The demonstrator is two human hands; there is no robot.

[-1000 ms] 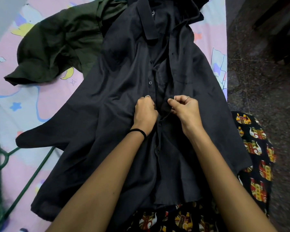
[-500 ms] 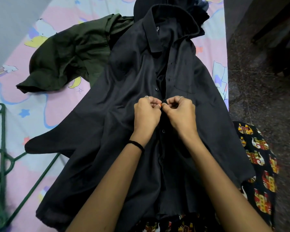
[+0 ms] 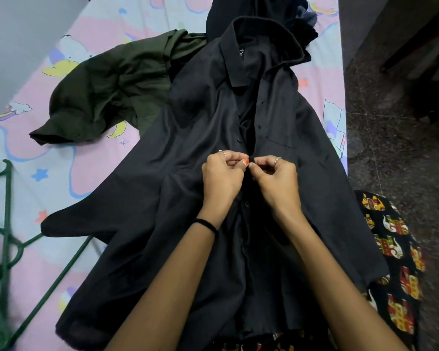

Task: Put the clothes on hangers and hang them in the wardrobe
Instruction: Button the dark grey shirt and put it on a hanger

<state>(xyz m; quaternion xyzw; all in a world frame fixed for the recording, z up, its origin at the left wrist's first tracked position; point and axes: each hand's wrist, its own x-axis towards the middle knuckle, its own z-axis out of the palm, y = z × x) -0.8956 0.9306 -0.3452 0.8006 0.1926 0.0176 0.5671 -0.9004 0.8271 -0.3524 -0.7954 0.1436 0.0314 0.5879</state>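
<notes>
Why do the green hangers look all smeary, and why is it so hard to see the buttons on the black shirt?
Head view: the hangers sit at the left edge, where the picture is streaked with blur; the middle stays sharp, so both hands, left and right, look crisp. The shirt is dark in soft light, with only a faint sheen, so its black buttons barely stand out.

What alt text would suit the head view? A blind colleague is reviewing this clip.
Two hands, left hand and right hand, pinch the front placket of a black shirt spread on a pastel-printed bedsheet. A dark green garment lies beside it, with green hangers at the left edge.
</notes>
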